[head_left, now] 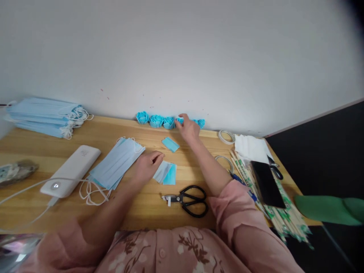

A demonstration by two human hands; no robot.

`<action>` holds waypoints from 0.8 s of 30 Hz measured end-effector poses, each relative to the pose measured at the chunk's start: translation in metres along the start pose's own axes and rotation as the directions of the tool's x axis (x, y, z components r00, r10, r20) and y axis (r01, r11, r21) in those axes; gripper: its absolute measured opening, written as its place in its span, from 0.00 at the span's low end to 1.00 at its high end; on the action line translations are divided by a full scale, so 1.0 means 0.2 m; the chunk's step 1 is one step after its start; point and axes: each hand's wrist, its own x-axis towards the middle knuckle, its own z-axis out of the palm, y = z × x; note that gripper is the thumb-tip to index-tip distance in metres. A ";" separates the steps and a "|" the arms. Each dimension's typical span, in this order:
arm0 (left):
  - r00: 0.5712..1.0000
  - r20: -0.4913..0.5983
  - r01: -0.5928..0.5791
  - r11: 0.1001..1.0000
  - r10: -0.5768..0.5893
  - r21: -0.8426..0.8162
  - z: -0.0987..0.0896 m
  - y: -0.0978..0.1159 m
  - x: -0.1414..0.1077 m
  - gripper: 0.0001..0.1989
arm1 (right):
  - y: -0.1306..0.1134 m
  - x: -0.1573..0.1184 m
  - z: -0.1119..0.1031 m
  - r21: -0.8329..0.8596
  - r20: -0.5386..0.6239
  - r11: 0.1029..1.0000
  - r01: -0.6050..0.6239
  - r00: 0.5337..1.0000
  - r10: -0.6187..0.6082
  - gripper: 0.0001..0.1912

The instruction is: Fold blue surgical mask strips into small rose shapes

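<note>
A blue flower is being partly hidden by the right hand; the left hand is being curled by mask pieces. Whether anything is being pinched cannot be told.

Flowers behind scissors, masks left, phone right

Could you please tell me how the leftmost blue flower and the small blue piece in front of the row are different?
The flower is rounded, with folded layers; the blue piece is flat and roughly rectangular. The flower sits near the wall; the piece lies farther from it. Both are blue and on the wooden table.
</note>
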 end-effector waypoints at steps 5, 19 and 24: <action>1.000 0.010 0.021 0.999 -0.021 -0.026 -0.01 0.02 -0.01 0.17 | 0.22 0.05 -0.13 0.105 -0.085 0.974 -0.203 0.973 0.212 0.19; 1.000 0.014 0.022 0.999 -0.022 -0.024 -0.01 0.02 -0.01 0.17 | 0.19 0.00 -0.02 -0.026 0.142 0.988 -0.152 0.978 0.154 0.34; 1.000 0.012 0.002 1.000 -0.002 -0.027 -0.01 0.01 -0.01 0.16 | 0.24 -0.02 -0.05 -0.126 0.192 0.984 -0.124 0.970 0.147 0.35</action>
